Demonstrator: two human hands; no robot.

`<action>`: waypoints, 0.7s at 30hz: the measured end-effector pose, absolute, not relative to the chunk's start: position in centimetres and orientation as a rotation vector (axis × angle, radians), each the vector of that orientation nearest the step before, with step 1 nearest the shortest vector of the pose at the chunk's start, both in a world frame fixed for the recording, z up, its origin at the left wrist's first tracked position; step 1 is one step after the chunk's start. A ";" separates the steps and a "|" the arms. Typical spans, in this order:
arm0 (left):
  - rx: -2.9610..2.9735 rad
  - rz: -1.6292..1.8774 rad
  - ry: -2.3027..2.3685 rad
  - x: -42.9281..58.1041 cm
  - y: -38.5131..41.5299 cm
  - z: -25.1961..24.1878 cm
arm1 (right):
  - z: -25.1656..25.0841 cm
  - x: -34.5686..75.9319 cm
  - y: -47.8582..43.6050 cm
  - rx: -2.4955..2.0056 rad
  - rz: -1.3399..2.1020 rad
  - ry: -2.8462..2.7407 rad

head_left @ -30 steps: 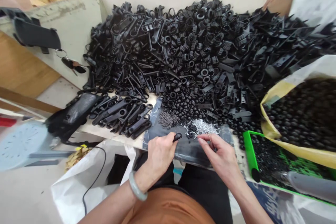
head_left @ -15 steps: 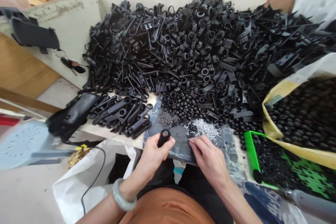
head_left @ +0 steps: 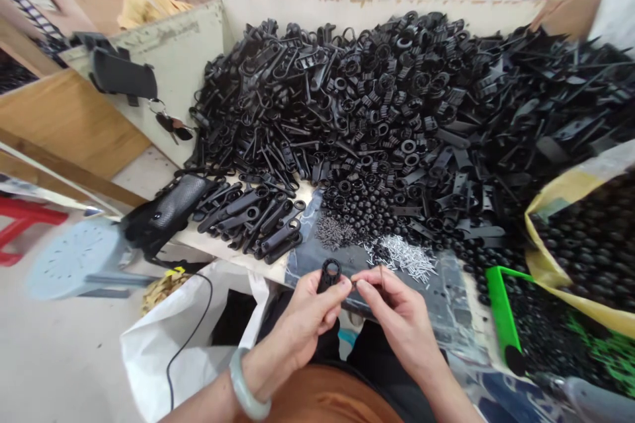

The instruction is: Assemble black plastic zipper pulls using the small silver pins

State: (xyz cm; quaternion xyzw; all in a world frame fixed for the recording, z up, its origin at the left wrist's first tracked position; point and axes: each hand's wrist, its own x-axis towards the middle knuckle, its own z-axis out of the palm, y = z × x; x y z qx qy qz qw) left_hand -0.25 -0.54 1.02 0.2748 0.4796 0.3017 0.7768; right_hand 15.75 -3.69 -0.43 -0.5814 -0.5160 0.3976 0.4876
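My left hand (head_left: pixel 315 310) is closed around a black plastic part with a ring-shaped end (head_left: pixel 331 271), held upright over the front edge of the bench. Close beside it, the fingertips of my right hand (head_left: pixel 394 304) are pinched together, almost touching my left thumb. What they hold is too small to make out. Just beyond my hands, a pile of silver metal pins (head_left: pixel 404 256) and a heap of tiny dark grey pieces (head_left: pixel 335 231) lie on a dark sheet (head_left: pixel 342 258). Round black beads (head_left: pixel 370 208) spread behind them.
A large heap of black plastic parts (head_left: pixel 278 92) fills the walled bench. Similar long parts (head_left: pixel 268 221) lie in a row at left. On the right are a green tray (head_left: pixel 501 310) and a yellow-edged bag (head_left: pixel 538 258) of beads. A white sack (head_left: pixel 159 344) hangs below the bench.
My right hand has come from beside the silver pins to my left hand, so the fingertips nearly meet. My left hand still holds the black part. The whole view has shifted.
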 end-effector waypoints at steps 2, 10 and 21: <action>0.583 0.660 1.035 -0.3 -0.6 1.2 | -0.4 15.8 -3.8 -1.411 0.948 -1.282; 0.508 0.685 1.031 0.3 -1.1 1.0 | -0.4 15.6 -4.4 -1.450 0.864 -1.285; 0.142 0.527 0.900 1.0 -1.1 0.5 | -0.8 16.7 -5.2 -1.440 0.843 -1.318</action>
